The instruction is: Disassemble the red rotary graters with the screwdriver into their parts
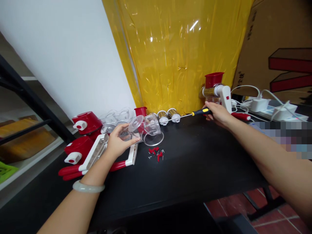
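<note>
My left hand (118, 140) is closed round a clear plastic housing (151, 125), tilted on its side above the black table. In my right hand (215, 113) is a screwdriver (201, 111) with a black and yellow handle. Its long shaft points left, and the tip meets the right side of the housing; whether it touches a screw there is too small to tell. Below the housing lie small red plastic pieces (159, 156) and several screws (149, 157).
Red bases with white knobs (84, 125) and red-handled white cranks (94, 154) lie at left. Metal grater drums (174, 115) stand at the back. An assembled rotary grater (214, 86) is behind my right hand, beside white chargers and cables (259, 104). A cardboard box (273, 39) leans at right.
</note>
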A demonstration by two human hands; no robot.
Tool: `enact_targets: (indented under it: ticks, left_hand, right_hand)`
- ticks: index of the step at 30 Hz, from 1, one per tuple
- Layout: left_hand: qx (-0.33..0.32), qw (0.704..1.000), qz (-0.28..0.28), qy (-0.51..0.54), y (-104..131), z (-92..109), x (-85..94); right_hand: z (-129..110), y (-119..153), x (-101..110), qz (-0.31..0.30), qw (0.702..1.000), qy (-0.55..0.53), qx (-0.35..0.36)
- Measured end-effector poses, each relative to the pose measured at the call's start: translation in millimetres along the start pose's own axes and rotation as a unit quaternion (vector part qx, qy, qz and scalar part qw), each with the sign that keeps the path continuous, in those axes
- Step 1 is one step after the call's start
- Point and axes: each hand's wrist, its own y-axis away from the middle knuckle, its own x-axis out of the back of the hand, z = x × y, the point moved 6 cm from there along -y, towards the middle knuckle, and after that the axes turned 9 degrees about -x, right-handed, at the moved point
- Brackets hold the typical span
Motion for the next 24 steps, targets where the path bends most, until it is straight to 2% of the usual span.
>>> enact_targets:
  ticks: [4,6,10,12,17,19,22,24]
  left_hand:
    - [-0.001,1.0,0.005,-0.001,0,0,0.0]
    - [-0.001,1.0,0.006,0.0,0,2,-0.7]
    - [-0.01,0.999,0.02,-0.025,0,6,-0.3]
    - [-0.016,0.999,0.026,-0.043,0,10,-0.6]
    - [0.005,0.999,0.027,-0.04,3,24,-5.3]
    - [0.005,0.999,0.02,-0.041,3,31,-7.7]
    - [-0.016,0.998,0.021,-0.052,4,41,-7.9]
    - [-0.028,0.997,0.024,-0.062,3,44,-6.6]
  right_hand:
    - [-9,9,-4,-0.053,0.993,-0.107,0.008]
    - [-13,13,-7,-0.073,0.989,-0.126,0.004]
    - [1,5,-2,-0.004,0.998,-0.035,-0.054]
    - [8,0,2,0.012,0.998,0.001,-0.062]
    - [20,-2,3,-0.072,0.982,-0.144,-0.098]
    - [24,0,3,-0.087,0.976,-0.164,-0.111]
    - [36,1,4,-0.046,0.979,-0.124,-0.153]
    - [39,1,5,-0.012,0.989,-0.048,-0.136]
